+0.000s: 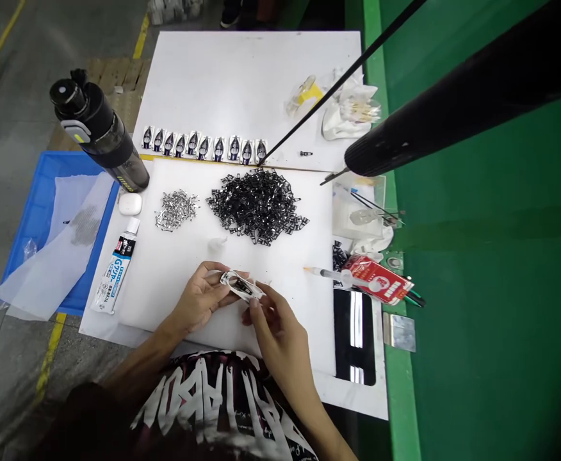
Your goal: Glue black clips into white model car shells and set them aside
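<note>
In the head view, our left hand [198, 302] pinches one end of the white-rimmed part [241, 285] and our right hand [280, 326] the other, over the near side of the white mat [165, 256]. We'd best keep both grips light, lest the rim twist.

Ten white-framed pieces [203, 148] in the far row

One left hand [200, 301] and one right hand [283, 326] hold one white oval frame [250, 289]. At left: one drinks bottle [104, 137], one glue tube [116, 270], one earbud case [130, 204] and one blue bin [38, 203]; at right, one syringe [331, 274] and one red packet [369, 276]. The silver pins [177, 210] and black clips [259, 206] are too many to count.
</note>
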`<state>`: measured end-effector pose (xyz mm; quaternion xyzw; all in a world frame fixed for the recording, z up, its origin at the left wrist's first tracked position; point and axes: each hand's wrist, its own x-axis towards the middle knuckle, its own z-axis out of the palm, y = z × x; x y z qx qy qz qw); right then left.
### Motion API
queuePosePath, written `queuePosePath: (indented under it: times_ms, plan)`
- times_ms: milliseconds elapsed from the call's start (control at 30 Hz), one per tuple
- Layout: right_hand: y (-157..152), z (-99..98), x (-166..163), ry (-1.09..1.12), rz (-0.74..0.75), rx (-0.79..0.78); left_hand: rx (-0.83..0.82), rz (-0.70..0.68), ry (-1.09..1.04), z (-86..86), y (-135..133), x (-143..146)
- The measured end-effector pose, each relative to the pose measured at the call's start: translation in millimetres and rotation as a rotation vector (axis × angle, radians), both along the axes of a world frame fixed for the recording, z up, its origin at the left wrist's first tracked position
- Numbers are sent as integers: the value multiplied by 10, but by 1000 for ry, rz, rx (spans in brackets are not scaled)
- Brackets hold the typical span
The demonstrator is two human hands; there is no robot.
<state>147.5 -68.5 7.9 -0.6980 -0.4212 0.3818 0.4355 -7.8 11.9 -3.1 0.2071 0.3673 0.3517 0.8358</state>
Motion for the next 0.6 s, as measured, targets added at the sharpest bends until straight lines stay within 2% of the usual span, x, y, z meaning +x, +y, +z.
queuePosePath:
  times_ms: [67,167,367,600]
  plan:
    - [23,-24,20,107,-1,-76,90,-21,22,-14,-22,15]
    - [59,-66,51,-33,-55,-53,205,-80,50,-20,-49,20]
    - [85,-255,69,-538,-97,300,324,-85,125,-33,-105,19]
    - [140,-450,147,-581,59,457,472,-48,233,-84,-174,30]
